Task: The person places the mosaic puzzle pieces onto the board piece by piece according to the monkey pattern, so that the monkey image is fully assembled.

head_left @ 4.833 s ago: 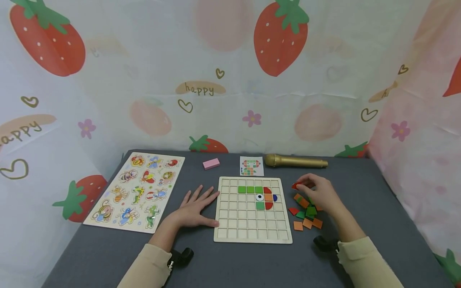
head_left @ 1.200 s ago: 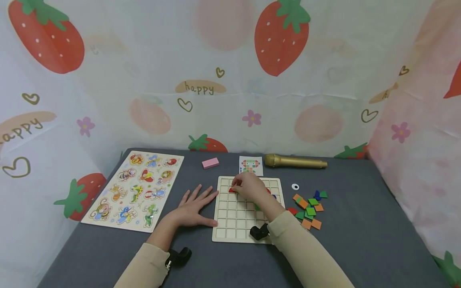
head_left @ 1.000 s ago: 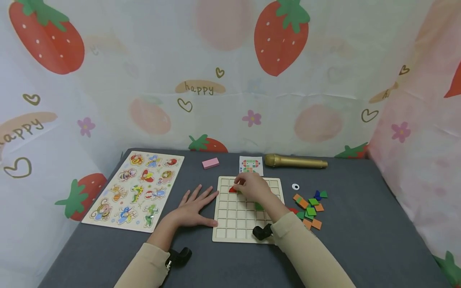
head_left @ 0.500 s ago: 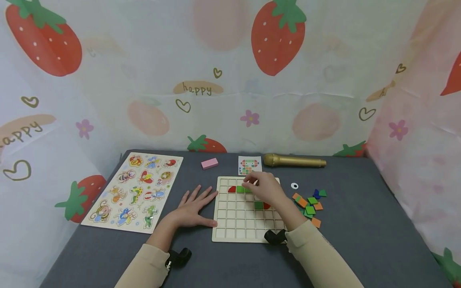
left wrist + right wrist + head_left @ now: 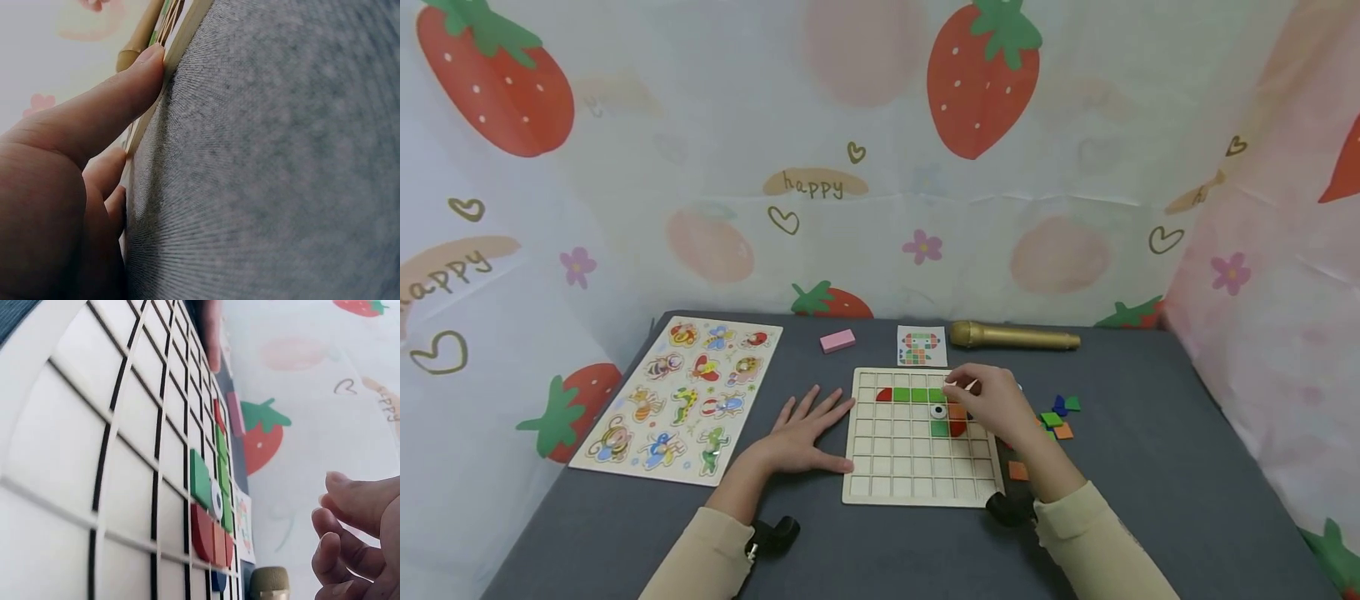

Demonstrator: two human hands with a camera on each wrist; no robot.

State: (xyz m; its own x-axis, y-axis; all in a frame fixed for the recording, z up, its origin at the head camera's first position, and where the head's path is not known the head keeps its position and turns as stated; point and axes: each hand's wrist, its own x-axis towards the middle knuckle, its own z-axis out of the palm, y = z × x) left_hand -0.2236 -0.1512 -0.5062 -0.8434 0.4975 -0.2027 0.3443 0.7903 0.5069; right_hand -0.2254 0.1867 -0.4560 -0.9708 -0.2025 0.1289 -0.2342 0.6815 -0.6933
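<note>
My left hand [image 5: 801,442] lies on the cloth with fingers spread, thumb and fingertips at the left edge of the wooden grid board [image 5: 902,467]. Over the board's upper right is my right hand [image 5: 996,402], fingers loosely bent; in the right wrist view no tile shows between thumb and fingers. On the board, a red rounded tile [image 5: 884,395] sits at the left end of a row of green tiles [image 5: 919,395]. Below the row's right end are a white eye tile [image 5: 938,411], a teal-green tile [image 5: 939,428], an orange tile [image 5: 957,412] and another red tile [image 5: 957,427].
Loose coloured tiles [image 5: 1051,419] lie right of the board, partly hidden by the right hand and wrist. Behind the board are a pattern card [image 5: 922,346], a gold microphone [image 5: 1015,336] and a pink block [image 5: 837,340]. A picture board of insects [image 5: 677,400] lies at left.
My right hand took a red tile from beside the pile and set it at the green row's left end. It has since moved right without it. The left hand stays put.
</note>
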